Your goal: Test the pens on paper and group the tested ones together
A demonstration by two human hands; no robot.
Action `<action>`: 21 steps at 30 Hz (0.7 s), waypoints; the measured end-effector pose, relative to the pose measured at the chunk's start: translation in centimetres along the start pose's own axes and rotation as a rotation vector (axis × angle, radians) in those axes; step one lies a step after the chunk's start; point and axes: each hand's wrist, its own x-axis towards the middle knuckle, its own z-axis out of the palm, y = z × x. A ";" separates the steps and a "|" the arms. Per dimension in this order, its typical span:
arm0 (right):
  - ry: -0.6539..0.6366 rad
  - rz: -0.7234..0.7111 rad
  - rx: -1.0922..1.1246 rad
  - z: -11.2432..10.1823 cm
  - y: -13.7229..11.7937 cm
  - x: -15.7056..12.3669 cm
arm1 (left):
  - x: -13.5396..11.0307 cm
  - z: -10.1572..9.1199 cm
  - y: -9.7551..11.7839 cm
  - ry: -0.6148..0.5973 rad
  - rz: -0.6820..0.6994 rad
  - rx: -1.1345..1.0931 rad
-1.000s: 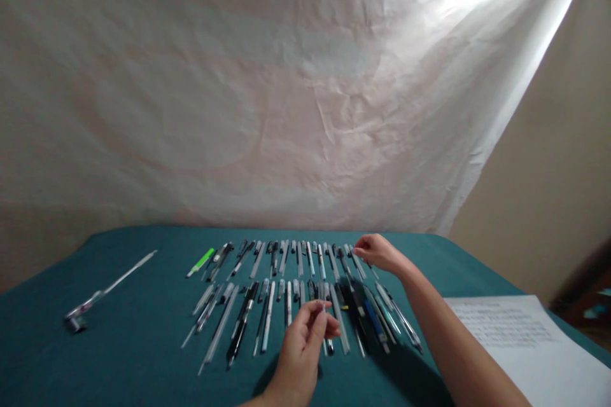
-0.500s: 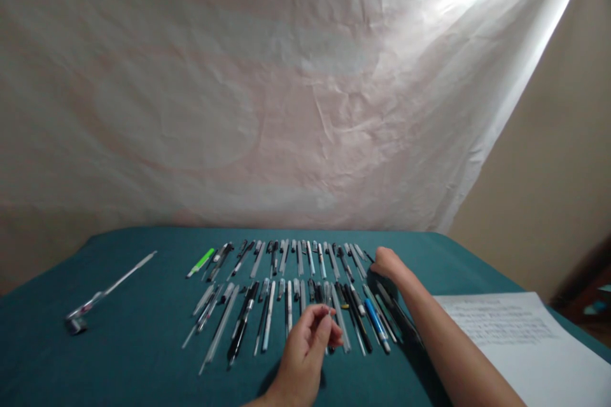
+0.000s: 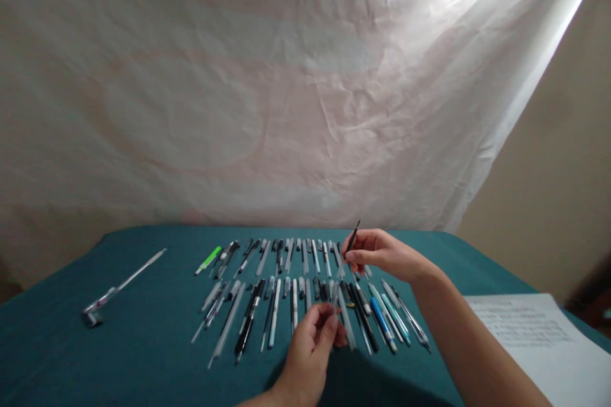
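Several pens (image 3: 305, 292) lie in two rows on a teal tablecloth (image 3: 143, 356). My right hand (image 3: 382, 254) is raised over the right end of the far row, its fingers pinched on a thin black pen (image 3: 352, 240) that points up and away. My left hand (image 3: 312, 346) hovers over the near row's middle with thumb and fingers curled together; what they hold, if anything, is hidden.
A long clear pen or rod (image 3: 121, 286) lies apart at the left of the cloth. A printed sheet of paper (image 3: 534, 343) lies at the right front. A creased white sheet (image 3: 267, 89) hangs behind the table. A beige wall (image 3: 563, 159) stands at right.
My right hand dropped to the table at the far row's right end, then came up with a thin black pen. My left hand stayed curled over the near row.
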 end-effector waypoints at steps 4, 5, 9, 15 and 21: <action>-0.041 0.024 -0.034 0.4 -0.1 0.0 | 0.1 0.0 0.0 0.000 0.004 0.004; -0.051 0.033 -0.045 0.4 0.1 0.0 | 0.1 0.0 0.0 -0.004 0.008 0.009; -0.089 0.054 -0.093 0.5 0.6 0.1 | 0.1 0.0 0.0 -0.012 0.024 0.004; -0.170 0.069 -0.280 1.3 0.0 -0.3 | 0.1 0.1 0.0 -0.005 0.030 -0.004; 0.005 0.112 -0.362 -2.5 1.3 -0.3 | 0.1 0.1 0.2 -0.012 0.015 0.003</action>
